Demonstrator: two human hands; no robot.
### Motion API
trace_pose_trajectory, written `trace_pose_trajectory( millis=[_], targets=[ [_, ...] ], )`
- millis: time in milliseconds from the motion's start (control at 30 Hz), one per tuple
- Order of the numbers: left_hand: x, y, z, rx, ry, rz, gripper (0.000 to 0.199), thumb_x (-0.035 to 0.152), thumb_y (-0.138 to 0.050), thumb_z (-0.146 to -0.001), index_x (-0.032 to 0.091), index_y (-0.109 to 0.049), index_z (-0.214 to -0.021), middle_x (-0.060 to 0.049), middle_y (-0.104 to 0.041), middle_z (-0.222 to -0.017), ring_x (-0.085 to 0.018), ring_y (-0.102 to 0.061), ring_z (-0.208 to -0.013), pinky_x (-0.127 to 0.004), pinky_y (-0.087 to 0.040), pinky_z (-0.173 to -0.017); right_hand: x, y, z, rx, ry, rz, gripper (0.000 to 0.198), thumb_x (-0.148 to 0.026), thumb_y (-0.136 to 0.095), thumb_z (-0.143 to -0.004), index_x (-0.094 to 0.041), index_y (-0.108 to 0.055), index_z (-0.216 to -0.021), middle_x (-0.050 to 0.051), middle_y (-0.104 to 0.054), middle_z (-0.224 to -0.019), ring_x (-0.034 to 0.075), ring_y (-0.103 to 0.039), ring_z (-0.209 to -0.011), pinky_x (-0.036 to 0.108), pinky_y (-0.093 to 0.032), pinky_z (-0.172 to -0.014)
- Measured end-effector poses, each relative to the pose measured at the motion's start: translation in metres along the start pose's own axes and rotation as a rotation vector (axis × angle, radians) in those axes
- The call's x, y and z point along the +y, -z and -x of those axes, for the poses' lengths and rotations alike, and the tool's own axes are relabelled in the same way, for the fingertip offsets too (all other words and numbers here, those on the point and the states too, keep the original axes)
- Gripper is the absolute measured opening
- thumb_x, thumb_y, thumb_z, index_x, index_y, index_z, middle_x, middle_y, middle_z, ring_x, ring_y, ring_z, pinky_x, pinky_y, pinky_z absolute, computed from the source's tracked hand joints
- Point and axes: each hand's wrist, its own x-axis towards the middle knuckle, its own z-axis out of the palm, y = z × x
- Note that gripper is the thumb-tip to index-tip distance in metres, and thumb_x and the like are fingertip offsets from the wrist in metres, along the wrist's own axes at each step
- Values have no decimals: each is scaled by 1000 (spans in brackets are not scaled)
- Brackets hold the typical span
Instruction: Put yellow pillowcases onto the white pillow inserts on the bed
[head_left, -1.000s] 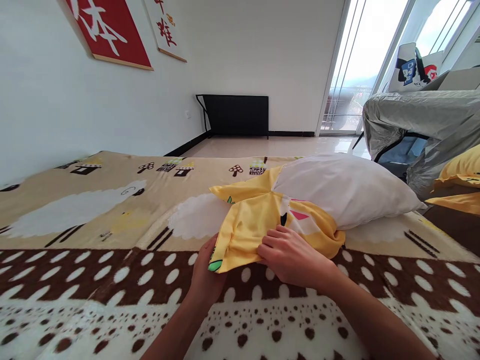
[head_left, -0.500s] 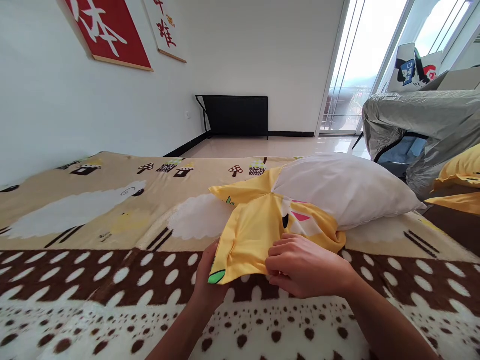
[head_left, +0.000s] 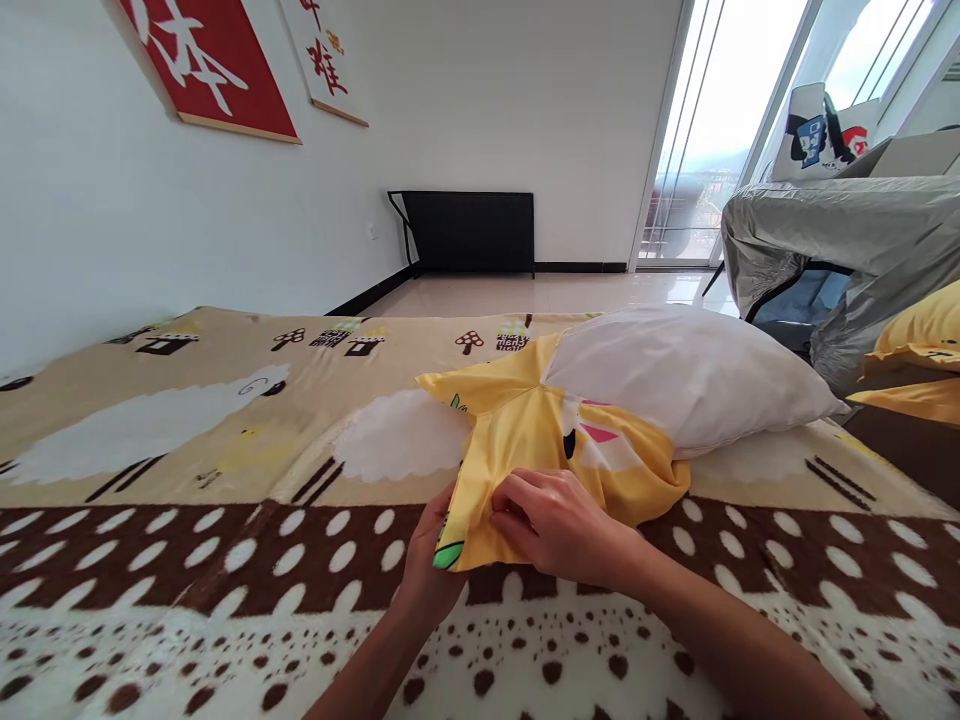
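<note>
A yellow pillowcase [head_left: 517,420] with a printed pattern lies partly around the near left end of a white pillow [head_left: 682,375]. Most of the pillow shows bare, resting on the bed. My left hand [head_left: 431,560] grips the pillowcase's near left corner from underneath, beside a green printed patch; some of its fingers are hidden behind the cloth. My right hand [head_left: 559,525] pinches the near edge of the same fabric, with its fingers curled in. Between the hands the yellow cloth is raised and creased.
A blanket [head_left: 172,550] with sheep and dot prints covers the bed. More yellow fabric [head_left: 919,345] is at the far right. Beyond stand a silver-covered table [head_left: 832,215] and a black folded panel [head_left: 472,232] against the wall.
My right hand has slid left along the pillowcase edge, closer to my left hand. My left hand has shifted slightly right with the corner. The pillow stays in place.
</note>
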Motion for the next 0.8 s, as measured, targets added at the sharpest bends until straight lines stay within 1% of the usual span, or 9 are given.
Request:
trace_pose_trajectory(
  millis=[67,133,267,333,467,533,600,700,800],
  targets=[
    [-1,-1,0,-18,14,-12,41,27,-81,-47,17,-71,-85,-3,-66,-71,-19,-59,-66,-26,-48,-56,1,2,0,-9,-12,-25,7,-20,-50,-89,-18,-53,-82,1,-61,-79,12,-53,-66,23,-33,-61],
    [-1,-2,0,-20,9,-21,46,24,-83,-40,16,-70,-84,-2,-66,-70,-17,-58,-64,-24,-48,-54,2,3,0,-16,-21,-65,8,-20,-50,-89,-18,-51,-82,1,-60,-79,11,-53,-67,23,-33,-61],
    [-3,-4,-1,33,64,56,56,18,-85,-29,16,-69,-83,-1,-67,-71,-13,-57,-60,-21,-49,-52,5,5,0,-15,-39,-230,7,-19,-51,-87,-19,-48,-80,-1,-57,-77,10,-49,-66,22,-34,-61],
    [-3,-6,-1,20,93,91,56,20,-85,-30,16,-68,-83,-2,-68,-73,-14,-58,-62,-22,-51,-53,7,6,-1,-22,-78,-348,8,-18,-54,-84,-19,-48,-78,-3,-54,-72,9,-46,-63,21,-34,-60],
    [-2,-8,0,-100,92,80,48,25,-83,-40,16,-69,-85,-2,-67,-73,-14,-58,-60,-23,-51,-54,12,7,-4,-64,-179,-549,11,-14,-56,-78,-18,-48,-71,-5,-48,-63,8,-41,-58,19,-34,-56],
    [-1,-8,1,-119,104,75,46,27,-81,-44,17,-70,-88,-3,-68,-73,-14,-58,-58,-23,-50,-53,14,7,-5,-71,-219,-597,13,-12,-57,-75,-17,-48,-68,-5,-47,-61,7,-40,-56,19,-32,-54],
    [-3,-9,1,-112,104,51,51,26,-82,-42,17,-70,-92,-4,-69,-77,-15,-59,-61,-23,-49,-53,15,6,-6,-64,-255,-616,11,-12,-56,-75,-17,-49,-68,-5,-49,-62,7,-41,-57,19,-32,-53],
    [-8,-6,-1,-121,30,-38,59,22,-84,-40,17,-70,-97,-5,-70,-87,-19,-63,-73,-24,-52,-60,14,2,-7,-41,-275,-614,12,-24,-57,-81,-17,-54,-72,-4,-52,-64,8,-43,-58,19,-33,-54],
    [-16,-2,-2,-163,-58,-126,58,24,-83,-47,18,-69,-102,-6,-70,-95,-20,-63,-81,-24,-52,-67,13,-2,-7,-26,-293,-605,16,-29,-60,-81,-17,-54,-72,-4,-51,-62,8,-42,-58,20,-33,-54]
  ],
)
